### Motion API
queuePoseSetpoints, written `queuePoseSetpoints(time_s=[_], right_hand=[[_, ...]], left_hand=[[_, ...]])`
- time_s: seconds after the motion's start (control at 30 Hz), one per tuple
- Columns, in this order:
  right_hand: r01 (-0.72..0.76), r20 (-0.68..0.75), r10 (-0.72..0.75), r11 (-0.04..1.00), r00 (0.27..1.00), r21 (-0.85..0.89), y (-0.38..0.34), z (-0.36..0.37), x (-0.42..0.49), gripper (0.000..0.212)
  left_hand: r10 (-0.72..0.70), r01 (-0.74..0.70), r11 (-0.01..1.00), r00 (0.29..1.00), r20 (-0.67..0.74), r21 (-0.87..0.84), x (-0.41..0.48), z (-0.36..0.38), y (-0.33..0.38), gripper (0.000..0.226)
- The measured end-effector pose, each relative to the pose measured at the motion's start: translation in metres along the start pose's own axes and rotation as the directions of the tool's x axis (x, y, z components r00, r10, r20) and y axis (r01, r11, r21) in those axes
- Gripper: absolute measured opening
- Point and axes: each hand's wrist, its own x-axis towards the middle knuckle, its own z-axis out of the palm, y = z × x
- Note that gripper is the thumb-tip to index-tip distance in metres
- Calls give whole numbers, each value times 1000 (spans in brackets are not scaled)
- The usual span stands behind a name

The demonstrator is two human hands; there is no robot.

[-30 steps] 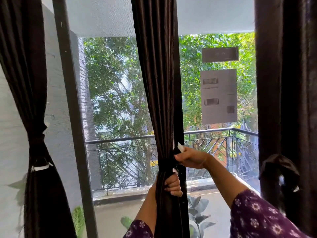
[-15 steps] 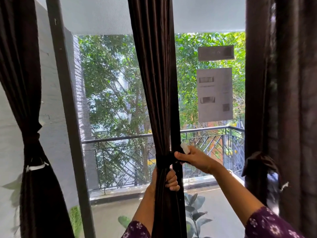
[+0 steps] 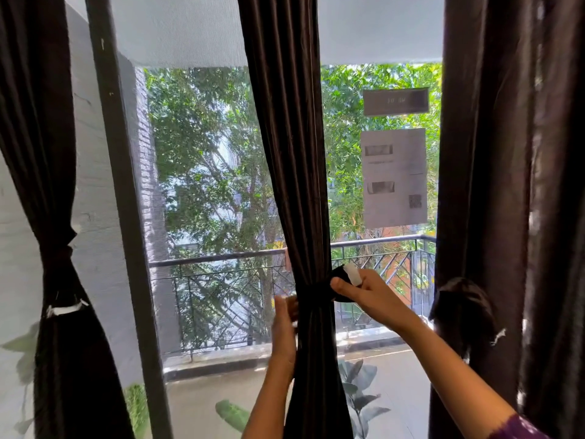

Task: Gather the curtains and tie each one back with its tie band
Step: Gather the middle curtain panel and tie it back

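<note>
Left curtain point(image 3: 57, 185) is tied. Middle curtain point(image 3: 285, 153) is bunched, tie band point(image 3: 313, 301) wrapped round its waist. The right hand point(image 3: 370, 296) fingers pinch the band's white-tabbed end just beside it, and the left hand point(image 3: 285, 327) lies flat on the folds, gripping nothing. Fastening's left, plus the right curtain point(image 3: 506, 185) probably. Window point(image 3: 205, 185) close behind, free room sideways.

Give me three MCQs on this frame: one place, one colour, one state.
1. The right hand is on which side of the middle curtain? A left; B right; C above.
2. The tab on the band it pinches is: A white; B red; C green.
3. The left curtain is: A loose; B tied; C taken down.

B: the hand sits off the curtain's right edge. A: the tab shows white above the thumb. B: its own band cinches it at the waist.
</note>
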Motion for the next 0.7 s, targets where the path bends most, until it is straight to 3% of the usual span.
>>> queuePoseSetpoints(time_s=[0.07,0.13,0.2,0.27,0.37,0.4,0.5,0.6,0.7], right_hand=[[26,-22,-26,1000,999,-3,2,0,0,49],[50,-52,-50,999,997,-12,5,0,1,57],[75,-65,-77,997,995,-36,6,1,2,59],[93,-107,-102,992,989,-89,4,4,0,59],[104,-182,-134,980,974,-169,5,10,-8,62],[86,-210,-125,979,970,-185,6,11,-11,57],[-11,-331,-69,972,941,-236,11,10,-18,28],[-60,-389,-52,961,920,-270,13,8,-19,28],[-97,-425,-22,961,905,-257,11,7,-16,32]], left_hand=[[210,-179,977,914,-348,120,-21,-4,-1,38],[299,-289,953,837,-457,95,-61,5,6,27],[283,-293,956,890,-358,30,-96,26,8,38],[55,-51,998,990,-132,33,-110,47,3,47],[-329,322,942,942,63,94,-94,73,-6,29],[-339,336,940,939,57,55,-85,79,-8,26],[-184,185,976,983,13,-112,-59,85,-5,29],[-105,105,977,994,10,-187,-46,84,3,28],[-122,119,950,993,8,-290,-43,82,3,27]])
